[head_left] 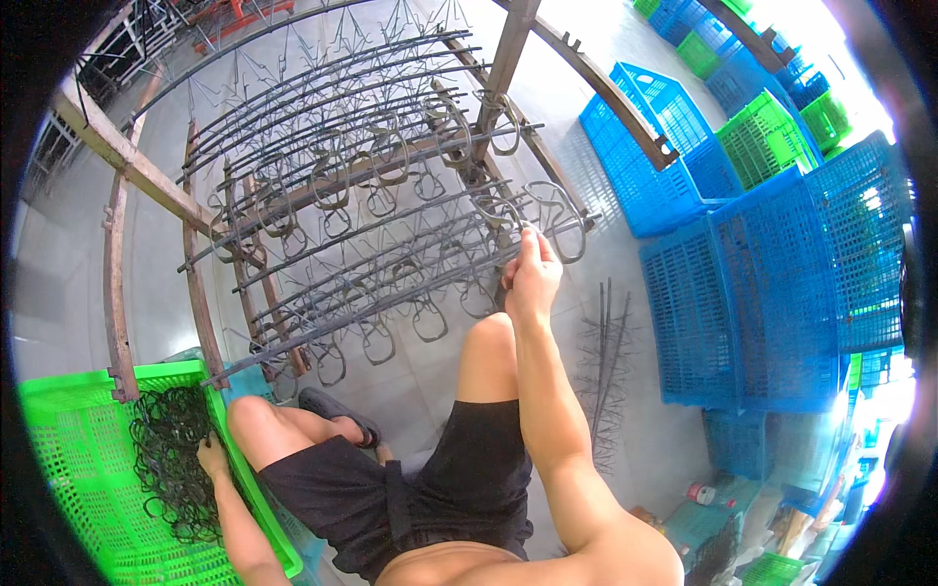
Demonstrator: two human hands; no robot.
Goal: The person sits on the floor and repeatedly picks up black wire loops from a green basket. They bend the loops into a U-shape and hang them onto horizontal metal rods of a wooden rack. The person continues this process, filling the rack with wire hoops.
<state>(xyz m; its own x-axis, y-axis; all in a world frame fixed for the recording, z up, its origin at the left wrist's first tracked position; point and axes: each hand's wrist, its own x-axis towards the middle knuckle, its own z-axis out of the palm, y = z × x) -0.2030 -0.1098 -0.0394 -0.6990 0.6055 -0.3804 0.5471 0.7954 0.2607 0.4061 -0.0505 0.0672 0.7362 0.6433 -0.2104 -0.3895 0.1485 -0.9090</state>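
My right hand [532, 278] is raised at the near right corner of a metal rack. Its thumb and fingertips pinch a thin, grey-brown loop-shaped piece [578, 234] beside the end of a bar. Similar loops [379, 342] hang from the rack's dark bars [391, 305] in rows. Low on the left, my left hand [210, 457] is at the edge of a tangled pile of black loop-shaped pieces [174, 474] in a green plastic basket [73, 469]. Its fingers are bent against the pile, closed on a black loop-shaped piece; the fingertips are partly hidden.
Rusty uprights and arms [508, 73] of the rack frame stand ahead. Blue crates [684, 313] and green crates [767, 142] are stacked along the right. Spiky hanger bars [604, 371] lie on the floor right of my knee. A red-and-white bottle [702, 494] is at the lower right.
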